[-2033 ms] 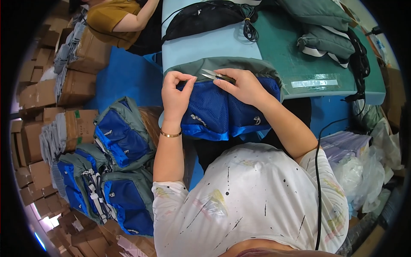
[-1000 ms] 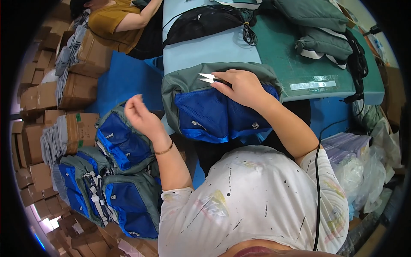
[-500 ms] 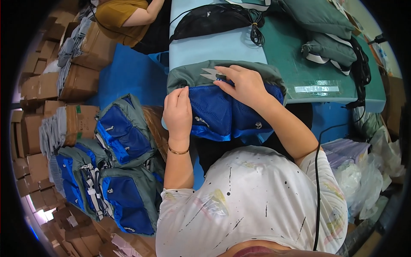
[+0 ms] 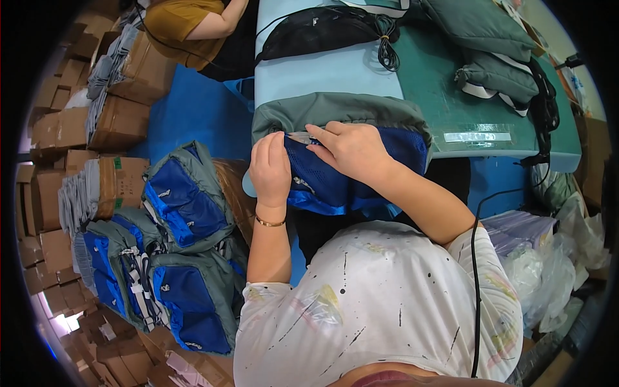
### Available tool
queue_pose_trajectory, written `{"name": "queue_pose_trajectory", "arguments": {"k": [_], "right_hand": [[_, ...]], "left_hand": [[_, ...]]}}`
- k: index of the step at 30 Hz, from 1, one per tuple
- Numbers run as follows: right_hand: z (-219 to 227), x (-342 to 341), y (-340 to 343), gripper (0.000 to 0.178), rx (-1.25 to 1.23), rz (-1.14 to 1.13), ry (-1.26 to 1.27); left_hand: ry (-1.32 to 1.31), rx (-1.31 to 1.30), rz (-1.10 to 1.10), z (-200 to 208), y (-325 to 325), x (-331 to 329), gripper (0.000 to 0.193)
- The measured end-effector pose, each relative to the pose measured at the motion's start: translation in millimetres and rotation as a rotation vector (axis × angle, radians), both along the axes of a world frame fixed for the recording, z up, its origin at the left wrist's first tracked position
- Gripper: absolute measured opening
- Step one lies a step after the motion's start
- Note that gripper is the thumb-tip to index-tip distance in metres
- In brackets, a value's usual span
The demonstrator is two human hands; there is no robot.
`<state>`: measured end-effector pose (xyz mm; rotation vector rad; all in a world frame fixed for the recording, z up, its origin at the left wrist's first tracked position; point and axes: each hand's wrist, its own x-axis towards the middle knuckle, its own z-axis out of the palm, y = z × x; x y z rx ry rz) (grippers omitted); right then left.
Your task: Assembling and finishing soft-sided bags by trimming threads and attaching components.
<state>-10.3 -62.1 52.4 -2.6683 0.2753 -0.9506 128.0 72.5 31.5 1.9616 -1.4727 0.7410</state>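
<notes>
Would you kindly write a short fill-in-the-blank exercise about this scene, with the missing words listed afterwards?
1. The small snips are held in the person's ____ hand.
2. A bracelet circles the person's ____ wrist.
3. The mesh pocket on the front of the bag is coloured ____.
4. The bundled cord on the table is coloured ____.

Missing words: right; left; blue; black.
</notes>
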Motion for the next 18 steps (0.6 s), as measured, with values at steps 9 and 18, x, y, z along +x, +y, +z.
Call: {"name": "queue_pose_trajectory", "arguments": {"k": [9,18], "right_hand": [[0,1,-1,0.029,-0.021,-0.004,0.012],[-6,-2,-13,0.034,0.077,-0.044,-0.060]], "left_hand": [[0.011,-0.017,-0.033,-1,-3,3,0.017],[0.546,-0.242,-0.019,1,12,10,0.013]]}}
